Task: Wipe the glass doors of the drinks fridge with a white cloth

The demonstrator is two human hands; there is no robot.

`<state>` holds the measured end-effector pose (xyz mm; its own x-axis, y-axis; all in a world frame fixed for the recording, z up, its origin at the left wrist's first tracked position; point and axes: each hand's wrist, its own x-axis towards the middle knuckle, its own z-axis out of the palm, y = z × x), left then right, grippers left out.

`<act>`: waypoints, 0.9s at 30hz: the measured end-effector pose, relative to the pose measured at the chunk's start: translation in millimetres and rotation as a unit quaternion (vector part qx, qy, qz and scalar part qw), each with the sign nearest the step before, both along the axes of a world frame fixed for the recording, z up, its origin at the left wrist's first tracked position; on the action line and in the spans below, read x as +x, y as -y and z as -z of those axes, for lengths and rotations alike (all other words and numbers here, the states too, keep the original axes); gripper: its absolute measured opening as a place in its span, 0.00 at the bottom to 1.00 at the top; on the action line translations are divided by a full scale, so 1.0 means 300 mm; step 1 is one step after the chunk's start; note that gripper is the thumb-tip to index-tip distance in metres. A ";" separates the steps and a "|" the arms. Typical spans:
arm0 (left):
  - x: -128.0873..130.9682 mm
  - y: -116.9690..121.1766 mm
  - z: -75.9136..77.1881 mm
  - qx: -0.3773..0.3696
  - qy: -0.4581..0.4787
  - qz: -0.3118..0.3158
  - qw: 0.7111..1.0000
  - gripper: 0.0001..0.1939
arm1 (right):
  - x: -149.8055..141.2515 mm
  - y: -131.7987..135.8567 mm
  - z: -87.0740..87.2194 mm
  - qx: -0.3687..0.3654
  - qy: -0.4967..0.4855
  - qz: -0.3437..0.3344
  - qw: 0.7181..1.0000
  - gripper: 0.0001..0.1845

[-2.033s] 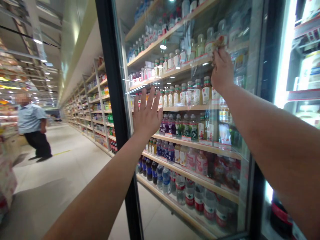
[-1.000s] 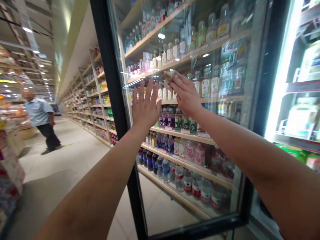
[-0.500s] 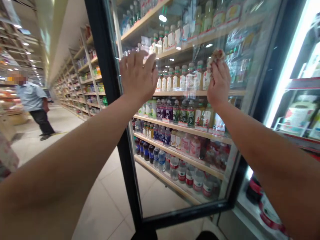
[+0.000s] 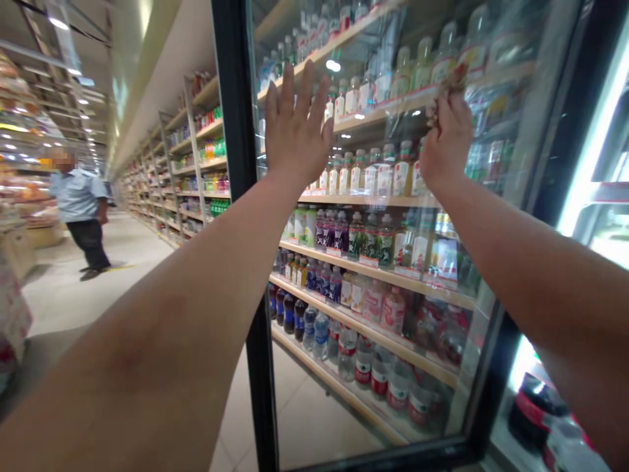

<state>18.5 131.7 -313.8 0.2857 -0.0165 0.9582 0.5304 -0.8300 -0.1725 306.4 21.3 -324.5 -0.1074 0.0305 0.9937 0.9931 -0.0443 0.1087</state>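
Observation:
A glass door (image 4: 314, 406) in a black frame stands swung out in front of me. My left hand (image 4: 299, 131) lies against the upper left of the pane, fingers spread and nothing held. On the right part of the glass, my right hand (image 4: 448, 141) is closed around a crumpled, patterned cloth (image 4: 453, 80) and presses it to the pane. The cloth sticks out above the fingers, and its lower part is hidden in the hand. Shelves of bottles (image 4: 371, 236) show through the glass.
A lit cooler with bottles (image 4: 535, 406) stands at the right, beside the door's edge. Long store shelves (image 4: 196, 144) run back on the left. A person in a light blue shirt (image 4: 81, 196) stands on the tiled floor (image 4: 142, 269) in the aisle.
My right hand has moved the cloth up the glass. The left hand has slid upward, its fingers now more spread. My view has turned a little left, so the door sits further right.

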 end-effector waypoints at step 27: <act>-0.021 0.090 0.010 -0.045 -0.033 -0.099 0.994 0.31 | -0.145 0.086 0.250 -0.068 0.019 0.026 0.997 0.29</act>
